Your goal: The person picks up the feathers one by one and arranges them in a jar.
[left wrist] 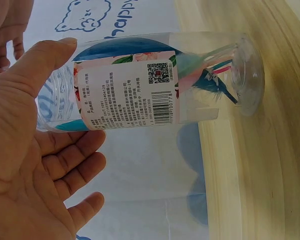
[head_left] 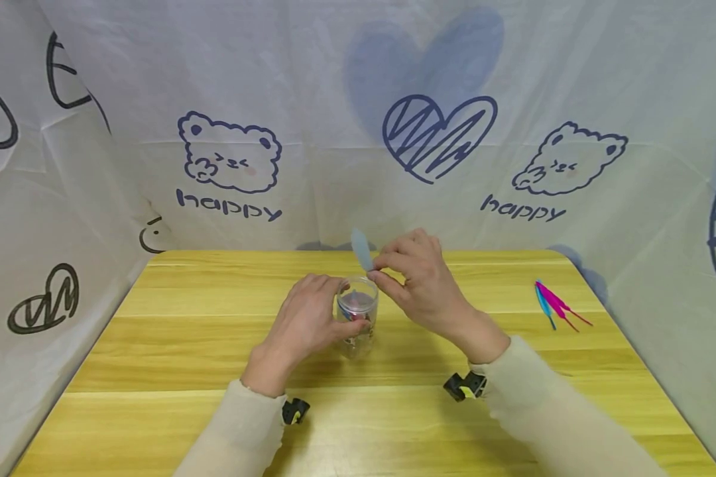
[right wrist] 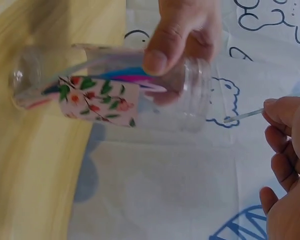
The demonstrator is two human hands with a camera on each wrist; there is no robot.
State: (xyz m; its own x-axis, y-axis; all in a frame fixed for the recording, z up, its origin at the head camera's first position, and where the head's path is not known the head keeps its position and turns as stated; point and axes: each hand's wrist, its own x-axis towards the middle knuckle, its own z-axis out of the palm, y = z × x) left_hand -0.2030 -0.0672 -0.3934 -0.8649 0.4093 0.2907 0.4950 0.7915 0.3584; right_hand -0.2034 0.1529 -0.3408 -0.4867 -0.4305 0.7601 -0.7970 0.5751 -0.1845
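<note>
A clear jar with a floral printed label stands upright on the table. Its top is open, and several coloured feathers lean inside it. My left hand grips the jar's upper part from the left, thumb across the near side. Just right of the rim, my right hand pinches a pale blue feather between thumb and fingertips. The feather's vane points up, while its thin bare quill sticks out from the fingertips toward the jar mouth, apart from it.
Several loose feathers, blue and magenta, lie at the right side of the wooden table. A white cloth with drawn bears and hearts hangs behind and at both sides of the table.
</note>
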